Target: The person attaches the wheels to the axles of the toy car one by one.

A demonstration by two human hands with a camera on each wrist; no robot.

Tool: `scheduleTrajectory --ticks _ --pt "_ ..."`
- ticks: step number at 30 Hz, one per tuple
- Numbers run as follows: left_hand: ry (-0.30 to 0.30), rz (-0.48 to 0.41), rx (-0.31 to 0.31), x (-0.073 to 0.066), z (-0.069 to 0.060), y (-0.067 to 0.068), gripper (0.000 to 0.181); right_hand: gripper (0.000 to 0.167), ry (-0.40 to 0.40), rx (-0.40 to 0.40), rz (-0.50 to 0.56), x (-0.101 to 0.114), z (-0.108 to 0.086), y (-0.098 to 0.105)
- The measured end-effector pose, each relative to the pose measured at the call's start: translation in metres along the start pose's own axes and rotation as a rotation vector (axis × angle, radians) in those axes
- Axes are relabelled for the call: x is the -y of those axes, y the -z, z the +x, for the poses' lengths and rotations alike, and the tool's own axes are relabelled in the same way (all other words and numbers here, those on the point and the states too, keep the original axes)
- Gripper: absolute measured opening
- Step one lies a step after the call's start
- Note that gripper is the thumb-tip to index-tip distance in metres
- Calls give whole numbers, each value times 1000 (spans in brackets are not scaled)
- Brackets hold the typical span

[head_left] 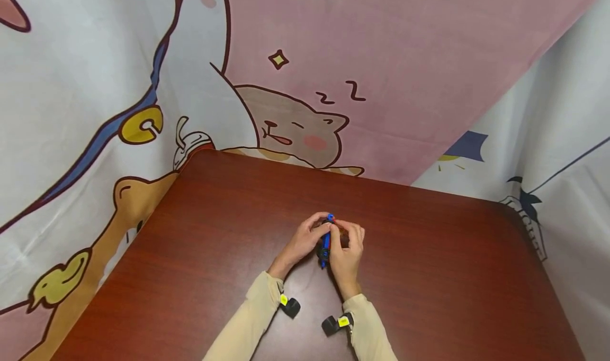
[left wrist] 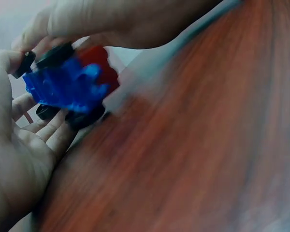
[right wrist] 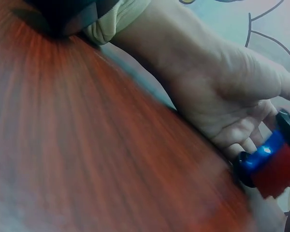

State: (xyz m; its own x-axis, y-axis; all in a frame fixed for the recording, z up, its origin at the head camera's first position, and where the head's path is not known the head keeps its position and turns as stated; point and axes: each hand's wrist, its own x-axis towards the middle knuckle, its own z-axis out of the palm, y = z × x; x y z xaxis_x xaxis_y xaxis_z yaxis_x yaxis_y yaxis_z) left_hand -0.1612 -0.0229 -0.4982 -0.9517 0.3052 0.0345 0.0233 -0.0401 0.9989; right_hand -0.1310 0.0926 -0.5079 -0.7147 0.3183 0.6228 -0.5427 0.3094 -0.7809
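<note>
Both hands hold a small toy car (head_left: 326, 242) between them over the table. The car has a blue underside (left wrist: 63, 87), a red body (right wrist: 275, 171) and black wheels. My left hand (head_left: 301, 240) holds it from the left, thumb near a wheel at its far end, with the other fingers behind and below it in the left wrist view. From the other side my right hand (head_left: 349, 252) grips it, thumb along the top, fingers curled on the far side. Parts of the car are hidden behind the fingers, and its red upper part is mostly out of sight in the head view.
A dark red-brown wooden table (head_left: 229, 207) lies under the hands. Behind it and at both sides hangs a cloth (head_left: 405, 75) printed with cartoon animals. Small black cameras (head_left: 290, 308) are strapped to both wrists over beige sleeves (head_left: 248, 318).
</note>
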Motion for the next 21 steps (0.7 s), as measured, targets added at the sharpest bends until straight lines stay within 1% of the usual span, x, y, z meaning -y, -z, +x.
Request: scheduleTrajectory --ticks 2,4,5,7,10,14,17,19,21 --pt "-5 -6 5 0 -1 -1 33 28 -130 30 44 3 -1 2" --pt "-10 -17 8 0 -1 -1 32 34 -254 89 96 5 -2 4" --pt "-12 -19 8 0 -2 -1 32 35 -308 123 118 5 -2 5" --pt "-24 -28 3 -1 -2 -1 31 36 -387 185 155 5 -1 6" --pt "-21 -35 1 10 2 -1 31 34 -432 217 159 -1 -2 6" --pt "-1 -47 -13 27 10 -2 31 33 -455 196 161 -21 -7 3" --pt "8 -88 -88 32 13 -3 31 34 -480 163 199 -31 -10 2" --pt "-5 -150 -143 33 14 -3 34 34 -495 131 242 -32 -11 2" --pt "-19 -226 -172 35 14 -3 38 33 -509 112 284 -32 -11 2"
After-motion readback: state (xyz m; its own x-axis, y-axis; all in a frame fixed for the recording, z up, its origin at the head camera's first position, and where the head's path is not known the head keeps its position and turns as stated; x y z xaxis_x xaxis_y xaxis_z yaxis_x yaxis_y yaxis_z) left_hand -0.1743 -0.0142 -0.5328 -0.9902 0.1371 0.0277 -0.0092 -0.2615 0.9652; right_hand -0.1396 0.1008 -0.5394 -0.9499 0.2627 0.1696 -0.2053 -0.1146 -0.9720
